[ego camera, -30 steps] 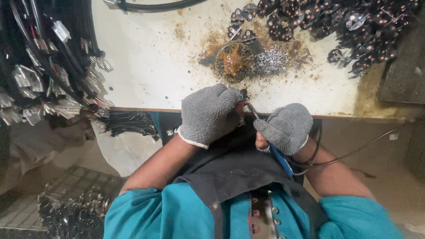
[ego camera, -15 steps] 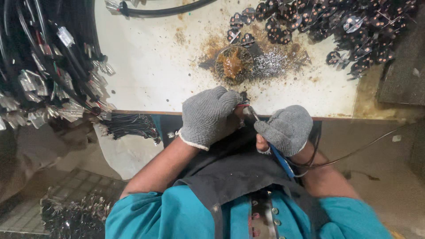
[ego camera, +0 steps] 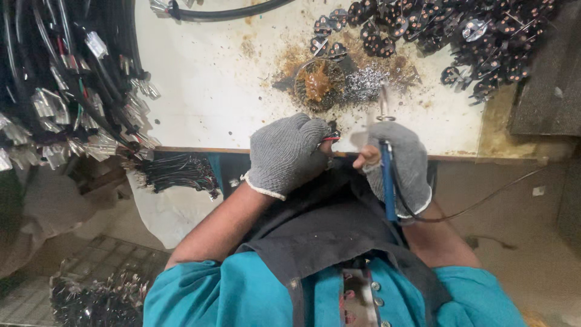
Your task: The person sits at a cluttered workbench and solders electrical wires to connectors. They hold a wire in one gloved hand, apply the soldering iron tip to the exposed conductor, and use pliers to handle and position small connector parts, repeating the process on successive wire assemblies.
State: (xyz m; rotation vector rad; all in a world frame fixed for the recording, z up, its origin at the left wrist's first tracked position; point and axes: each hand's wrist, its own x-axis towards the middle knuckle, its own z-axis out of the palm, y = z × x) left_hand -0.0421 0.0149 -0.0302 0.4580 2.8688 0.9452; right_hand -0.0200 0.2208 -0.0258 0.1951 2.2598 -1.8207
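My left hand (ego camera: 289, 152), in a grey knit glove, is closed on a small part with red and black wire ends (ego camera: 330, 137) at the table's front edge. In a matching glove, my right hand (ego camera: 402, 158) grips a blue-handled soldering iron (ego camera: 387, 175). Its metal tip (ego camera: 383, 102) points away from me toward a patch of silvery solder bits (ego camera: 365, 82). The two hands are a short gap apart.
A round tin of brown flux (ego camera: 318, 82) sits on the stained white table (ego camera: 212, 79). Dark round parts with copper pins (ego camera: 448, 27) are heaped at the back right. Black cable bundles with metal terminals (ego camera: 66, 85) hang at the left. More wires (ego camera: 175, 172) dangle under the edge.
My right hand has drawn away from the left and swung the iron's tip out toward the solder bits. The left hand still holds the wired part.
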